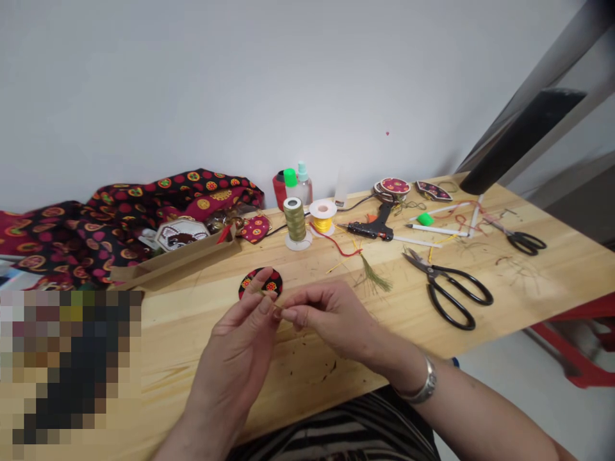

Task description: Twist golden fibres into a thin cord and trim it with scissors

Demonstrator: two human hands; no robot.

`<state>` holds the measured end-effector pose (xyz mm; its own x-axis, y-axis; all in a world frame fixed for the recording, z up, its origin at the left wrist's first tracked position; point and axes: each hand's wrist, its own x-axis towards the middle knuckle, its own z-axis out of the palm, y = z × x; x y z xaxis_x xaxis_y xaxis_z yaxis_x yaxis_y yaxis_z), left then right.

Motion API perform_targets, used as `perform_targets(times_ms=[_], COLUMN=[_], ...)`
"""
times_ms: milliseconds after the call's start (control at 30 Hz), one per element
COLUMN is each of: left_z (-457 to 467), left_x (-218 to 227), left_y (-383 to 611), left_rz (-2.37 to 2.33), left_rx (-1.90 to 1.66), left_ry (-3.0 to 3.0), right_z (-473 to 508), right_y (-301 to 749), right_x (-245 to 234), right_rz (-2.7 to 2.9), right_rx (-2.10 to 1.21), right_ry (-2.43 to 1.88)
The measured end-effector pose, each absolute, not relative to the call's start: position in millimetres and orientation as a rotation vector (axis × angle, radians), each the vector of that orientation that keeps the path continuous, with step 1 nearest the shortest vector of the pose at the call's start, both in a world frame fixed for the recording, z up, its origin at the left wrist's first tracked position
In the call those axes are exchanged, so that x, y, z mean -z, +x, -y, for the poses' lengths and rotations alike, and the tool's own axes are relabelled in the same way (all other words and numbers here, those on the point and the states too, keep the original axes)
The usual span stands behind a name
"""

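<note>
My left hand point(240, 342) and my right hand point(327, 317) meet above the wooden table point(480, 333) near its front edge. Both pinch a thin olive-green thread point(270, 299) between thumb and fingertips. Just behind my left fingers lies a small round fabric disc point(273, 280), black with red and orange dots; my fingers cover part of it. A silver bracelet point(425, 382) sits on my right wrist.
Behind stand an olive thread spool point(295, 221), a yellow spool point(323, 216), a black glue gun point(375, 228), big black scissors point(449, 288) and smaller scissors point(521, 238). Patterned fabric point(120, 214) and a cardboard box point(177, 259) lie at the left. A loose thread tuft point(375, 278) lies mid-table.
</note>
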<state>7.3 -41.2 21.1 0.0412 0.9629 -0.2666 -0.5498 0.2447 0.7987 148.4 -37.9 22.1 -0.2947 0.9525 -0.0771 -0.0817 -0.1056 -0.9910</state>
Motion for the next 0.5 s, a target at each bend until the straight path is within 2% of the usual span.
perform_targets(times_ms=[500], left_z=[35.1], left_x=[-19.4], left_y=[-4.4], left_rz=[-0.919], left_rx=[-1.381], left_ry=[0.527], right_z=[40.5], right_y=[177.4], right_x=[-13.7], right_rz=[1.244], right_rx=[-1.339], right_ry=[-1.325])
